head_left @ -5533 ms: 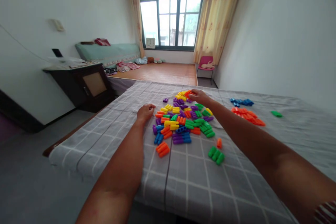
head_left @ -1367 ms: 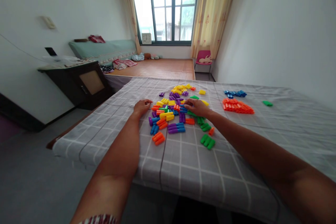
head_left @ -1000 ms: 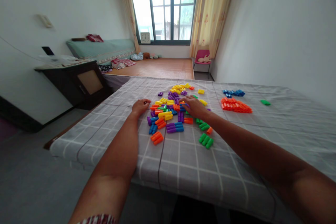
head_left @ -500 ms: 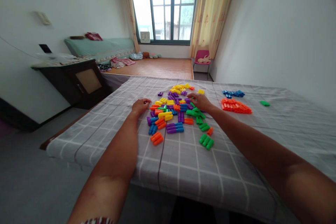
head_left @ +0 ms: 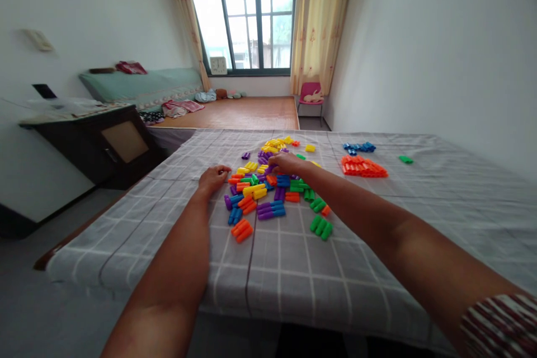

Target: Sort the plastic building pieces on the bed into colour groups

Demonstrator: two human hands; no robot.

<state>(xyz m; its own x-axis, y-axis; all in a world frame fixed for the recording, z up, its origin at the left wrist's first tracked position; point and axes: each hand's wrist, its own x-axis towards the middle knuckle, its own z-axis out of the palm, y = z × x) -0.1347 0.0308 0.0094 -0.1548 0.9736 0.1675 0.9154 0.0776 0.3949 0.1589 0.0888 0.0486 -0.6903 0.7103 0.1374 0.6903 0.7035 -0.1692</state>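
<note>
Several colored plastic pieces lie in a loose heap on the checked cloth. My left hand (head_left: 213, 179) rests at the heap's left side, fingers curled, near an orange piece (head_left: 235, 178); what they hold, if anything, is too small to tell. Over the middle of the heap reaches my right hand (head_left: 285, 163), its fingers bent down at purple pieces (head_left: 265, 158); whether one is gripped cannot be made out. Yellow pieces (head_left: 274, 145) form the heap's far end. Nearer me lie a purple and blue piece (head_left: 271, 210), an orange piece (head_left: 242, 231) and a green piece (head_left: 321, 227).
On the right of the table (head_left: 361, 268) are an orange group (head_left: 364, 167), a blue group (head_left: 359, 148) and a lone green piece (head_left: 405, 160). Behind stand a wooden bed (head_left: 247, 113), a pink chair (head_left: 311, 93) and, to the left, a dark cabinet (head_left: 90, 145).
My right hand has moved left, from the heap's right side to over its middle purple pieces. The camera view has shifted slightly; my left hand stays beside the heap.
</note>
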